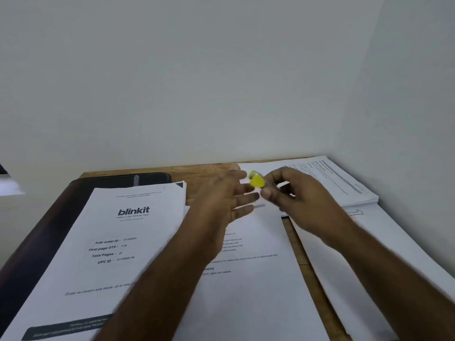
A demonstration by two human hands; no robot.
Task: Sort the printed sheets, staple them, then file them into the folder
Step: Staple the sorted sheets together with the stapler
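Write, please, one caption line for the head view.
Right hand holds a yellow stapler beside the open left hand, above printed sheets.

An office or home desk for paperwork: a wooden desk [197,169] pushed into a corner of plain pale walls [197,70], taking up the lower half of the frame. Printed sheets [110,242] cover most of it, a stack [344,183] lies at right, and a dark folder [118,178] lies at upper left.

Soft, even, rather dim light; no hard shadows or glare. Both hands and forearms are motion-blurred, small print on the sheets [118,242] is unreadable, and wide-angle distortion bends the edges.
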